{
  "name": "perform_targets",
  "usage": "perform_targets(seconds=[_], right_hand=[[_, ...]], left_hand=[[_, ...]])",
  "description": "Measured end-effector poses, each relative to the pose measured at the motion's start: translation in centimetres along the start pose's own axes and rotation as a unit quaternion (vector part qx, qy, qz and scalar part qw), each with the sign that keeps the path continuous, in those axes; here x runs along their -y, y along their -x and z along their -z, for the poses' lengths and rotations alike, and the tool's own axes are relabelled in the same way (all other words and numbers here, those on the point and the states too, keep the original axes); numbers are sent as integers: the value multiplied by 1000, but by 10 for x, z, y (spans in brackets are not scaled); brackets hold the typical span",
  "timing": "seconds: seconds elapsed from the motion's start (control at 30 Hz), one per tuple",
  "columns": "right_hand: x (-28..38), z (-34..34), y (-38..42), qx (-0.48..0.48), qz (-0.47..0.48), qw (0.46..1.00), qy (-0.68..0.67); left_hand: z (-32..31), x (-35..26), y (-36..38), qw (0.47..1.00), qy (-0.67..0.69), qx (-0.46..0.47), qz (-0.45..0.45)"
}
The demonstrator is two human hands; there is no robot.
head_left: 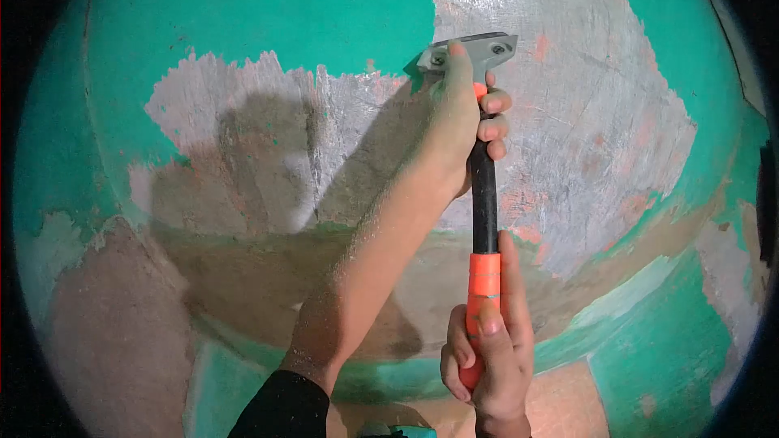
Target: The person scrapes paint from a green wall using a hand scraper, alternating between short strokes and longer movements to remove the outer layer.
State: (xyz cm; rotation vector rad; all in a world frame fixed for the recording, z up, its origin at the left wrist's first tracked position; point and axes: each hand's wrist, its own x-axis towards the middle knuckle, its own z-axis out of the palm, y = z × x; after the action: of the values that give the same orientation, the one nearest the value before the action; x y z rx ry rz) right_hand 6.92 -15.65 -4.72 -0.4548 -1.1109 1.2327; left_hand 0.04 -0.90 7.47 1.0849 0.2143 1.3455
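A long-handled paint scraper [484, 203] is held nearly upright against a wall of peeling green paint [268, 8]. My left hand [464, 118] is closed around the top of its black shaft, with the thumb pressed up on the grey metal head. Lower down, my right hand [491, 349] wraps the orange grip, one finger stretched along the shaft. The scraper's blade edge lies on or close to the border between green paint and a bared grey patch [576, 113]; exact contact is hard to tell.
Another bared patch [235, 162] with ragged edges spreads to the left, partly under my shadow. A brown band [243, 276] crosses below it. At the bottom is a lighter tan floor area [560, 397]. Pale dust specks cling to my left forearm.
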Motion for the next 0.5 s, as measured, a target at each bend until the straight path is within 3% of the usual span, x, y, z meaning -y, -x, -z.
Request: perform_targets(seconds=[0.2,0.3,0.5], right_hand=[[2,3,2,5,-14,1000,-7],[12,8,-3,64,-13,997,-30],[6,10,3,57,-23,997,-38]], left_hand=[[3,4,3,1000,-4,-14,10],[-2,-3,-3,1000,5,-5,-2],[2,5,2,1000,-18,-17,-5]])
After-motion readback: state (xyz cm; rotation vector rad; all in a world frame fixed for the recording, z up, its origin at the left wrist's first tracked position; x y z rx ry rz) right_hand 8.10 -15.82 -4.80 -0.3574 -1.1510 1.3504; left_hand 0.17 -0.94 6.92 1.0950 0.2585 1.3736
